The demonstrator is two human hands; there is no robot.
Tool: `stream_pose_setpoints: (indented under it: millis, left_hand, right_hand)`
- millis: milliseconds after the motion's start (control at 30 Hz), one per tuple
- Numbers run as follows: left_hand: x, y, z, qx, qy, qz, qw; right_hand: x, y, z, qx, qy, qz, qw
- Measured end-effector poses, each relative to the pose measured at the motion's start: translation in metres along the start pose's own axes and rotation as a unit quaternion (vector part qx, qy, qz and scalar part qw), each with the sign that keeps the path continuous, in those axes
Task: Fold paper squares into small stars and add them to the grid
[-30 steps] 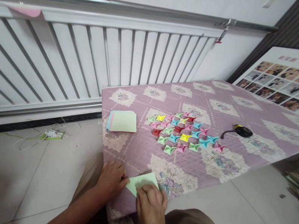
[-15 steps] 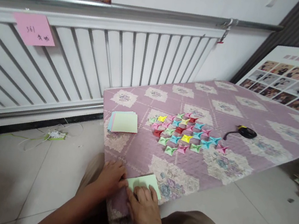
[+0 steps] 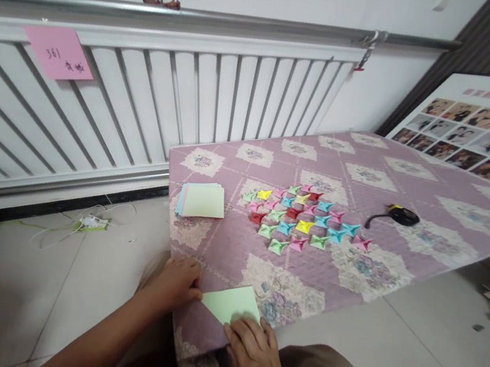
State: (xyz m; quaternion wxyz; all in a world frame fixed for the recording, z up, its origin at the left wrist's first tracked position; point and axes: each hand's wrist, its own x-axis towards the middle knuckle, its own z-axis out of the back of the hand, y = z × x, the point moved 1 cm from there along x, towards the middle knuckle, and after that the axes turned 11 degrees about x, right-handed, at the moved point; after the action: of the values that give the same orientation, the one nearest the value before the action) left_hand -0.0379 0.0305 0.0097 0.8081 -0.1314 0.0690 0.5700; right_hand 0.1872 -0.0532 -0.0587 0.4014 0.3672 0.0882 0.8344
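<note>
Left hand point(image 3: 180, 283) and right hand point(image 3: 253, 346) have parted along one green sheet point(image 3: 232, 302).

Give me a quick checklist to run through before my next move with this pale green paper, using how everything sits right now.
1. Left hand steadying the pale green paper: ok, its thumb is at the left corner.
2. Right hand in contact: ok, fingers rest on the near right part of the paper.
3. Paper supported: ok, it lies on the purple floral tablecloth.
4. Folded paper pieces out of the way: ok, they sit farther back, apart from both hands.
5. Stack of coloured paper squared up: not ok, lower sheets stick out at the left.
6. Crease sharp: cannot tell, too small to judge.
</note>
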Motion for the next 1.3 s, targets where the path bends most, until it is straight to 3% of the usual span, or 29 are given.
stream_pose_setpoints:
  millis: [267, 433, 533, 633, 767, 967, 1133, 1300]
  left_hand:
    - [-0.003, 0.001, 0.004, 0.025, -0.005, -0.006, 1.000]
    - [-0.018, -0.026, 0.008, 0.069, -0.040, -0.019, 0.997]
    - [-0.028, -0.052, -0.007, 0.106, -0.064, -0.112, 0.986]
    - [-0.033, -0.065, -0.030, 0.073, -0.083, -0.127, 0.986]
    - [-0.034, -0.059, -0.051, 0.024, -0.127, -0.082, 0.988]
    - [-0.034, -0.047, -0.055, -0.010, -0.148, -0.098, 0.984]
    - [-0.027, -0.047, -0.052, 0.017, -0.152, -0.114, 0.982]
    - [-0.022, -0.045, -0.048, 0.031, -0.163, -0.130, 0.978]
  right_hand:
    - [-0.006, -0.002, 0.002, 0.002, 0.003, 0.013, 1.000]
    - [-0.004, 0.001, 0.002, -0.004, 0.011, 0.001, 1.000]
    - [0.002, 0.005, 0.007, -0.004, 0.017, -0.008, 1.000]
    - [0.008, 0.007, 0.017, 0.003, 0.065, -0.026, 0.998]
    - [0.010, -0.004, 0.030, -0.013, 0.062, -0.047, 0.997]
    - [0.018, -0.023, 0.045, -0.017, 0.096, -0.040, 0.994]
    - [0.038, -0.003, 0.053, 0.004, 0.129, -0.096, 0.987]
    - [0.043, 0.018, 0.027, -0.019, 0.117, -0.107, 0.987]
